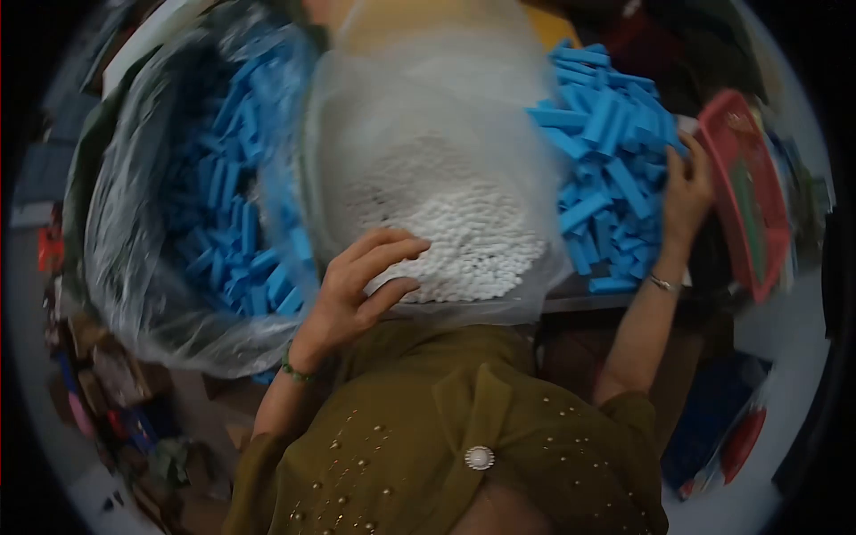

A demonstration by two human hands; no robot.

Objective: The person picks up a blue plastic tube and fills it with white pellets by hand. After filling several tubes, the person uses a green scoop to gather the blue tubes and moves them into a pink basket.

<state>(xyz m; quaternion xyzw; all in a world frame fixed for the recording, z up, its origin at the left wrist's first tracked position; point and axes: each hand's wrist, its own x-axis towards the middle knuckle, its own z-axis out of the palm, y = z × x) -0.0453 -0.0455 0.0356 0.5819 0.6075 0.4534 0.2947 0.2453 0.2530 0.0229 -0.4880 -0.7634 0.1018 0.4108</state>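
Observation:
My left hand (367, 283) hovers at the near left edge of a heap of small white pellets (477, 241). Its thumb and fingers are apart, with nothing visible between them. The pellets lie on a sheet of clear plastic (357, 116). My right hand (688, 192) is at the right side of a pile of blue rectangular sticks (606, 169). Its fingers are bent toward the sticks and look apart; the fingertips are blurred. To the left, a large clear plastic bag (134, 259) contains many more blue sticks (234, 196).
A pink tray (727, 134) with something green inside stands tilted just right of my right hand. Yellow material (548, 27) shows behind the plastic sheet. Boxes and mixed items (116, 374) lie low on the left. A dark blue bag (718, 419) is low on the right.

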